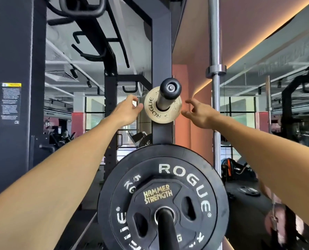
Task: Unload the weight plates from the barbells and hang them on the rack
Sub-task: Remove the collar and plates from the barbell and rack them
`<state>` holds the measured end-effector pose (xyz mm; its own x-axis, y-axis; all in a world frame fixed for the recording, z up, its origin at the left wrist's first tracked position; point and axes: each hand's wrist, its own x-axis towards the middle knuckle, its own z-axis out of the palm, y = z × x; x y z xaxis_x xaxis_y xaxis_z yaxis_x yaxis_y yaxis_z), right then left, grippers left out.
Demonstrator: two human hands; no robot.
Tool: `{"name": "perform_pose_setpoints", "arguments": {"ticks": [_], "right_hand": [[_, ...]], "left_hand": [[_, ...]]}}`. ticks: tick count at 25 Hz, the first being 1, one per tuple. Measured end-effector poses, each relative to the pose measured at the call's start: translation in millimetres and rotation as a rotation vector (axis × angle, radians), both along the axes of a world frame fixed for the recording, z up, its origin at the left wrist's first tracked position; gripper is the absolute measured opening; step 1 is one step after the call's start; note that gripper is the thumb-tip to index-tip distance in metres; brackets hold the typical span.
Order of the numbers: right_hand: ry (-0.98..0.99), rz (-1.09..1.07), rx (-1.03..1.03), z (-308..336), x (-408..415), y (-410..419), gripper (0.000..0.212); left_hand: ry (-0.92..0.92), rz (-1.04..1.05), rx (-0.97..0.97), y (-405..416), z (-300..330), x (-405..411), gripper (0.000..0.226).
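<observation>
Open air just off the fingertips of the left hand (127, 110) and right hand (198, 112), either side of the small plate (151, 109). Between them, the peg (169, 92) juts forward. Behind the right fingers, an upright barbell (215, 51); below, the large plate (195, 170).

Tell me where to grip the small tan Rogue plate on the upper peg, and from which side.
Grip the small tan plate by its outer rim, one hand on each side. It hangs flat against the upright with the peg through its centre, so only the edge is free. The left hand and right hand already flank it, fingers open.
</observation>
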<state>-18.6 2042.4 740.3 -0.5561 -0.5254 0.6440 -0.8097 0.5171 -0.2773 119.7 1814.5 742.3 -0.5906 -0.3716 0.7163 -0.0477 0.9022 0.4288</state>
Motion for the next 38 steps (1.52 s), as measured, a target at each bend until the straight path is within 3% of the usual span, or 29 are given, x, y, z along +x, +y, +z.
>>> {"name": "perform_pose_setpoints", "arguments": {"ticks": [7, 12, 18, 29, 38], "right_hand": [[-0.012, 0.05, -0.049, 8, -20, -34, 0.044], [-0.178, 0.108, -0.203, 0, -27, -61, 0.042], [-0.37, 0.269, -0.426, -10, -10, -55, 0.031], [-0.351, 0.348, -0.407, -13, 67, 10, 0.034], [-0.317, 0.364, -0.4, -15, 128, 51, 0.027]], "left_hand": [[-0.03, 0.03, 0.051, -8, 9, -42, 0.036], [0.056, -0.273, 0.395, 4, 2, -49, 0.021], [0.059, -0.399, 0.546, 18, 2, -33, 0.009], [0.029, -0.397, 0.523, 72, 4, 43, 0.02], [0.019, -0.432, 0.468, 106, 5, 104, 0.008]]}}
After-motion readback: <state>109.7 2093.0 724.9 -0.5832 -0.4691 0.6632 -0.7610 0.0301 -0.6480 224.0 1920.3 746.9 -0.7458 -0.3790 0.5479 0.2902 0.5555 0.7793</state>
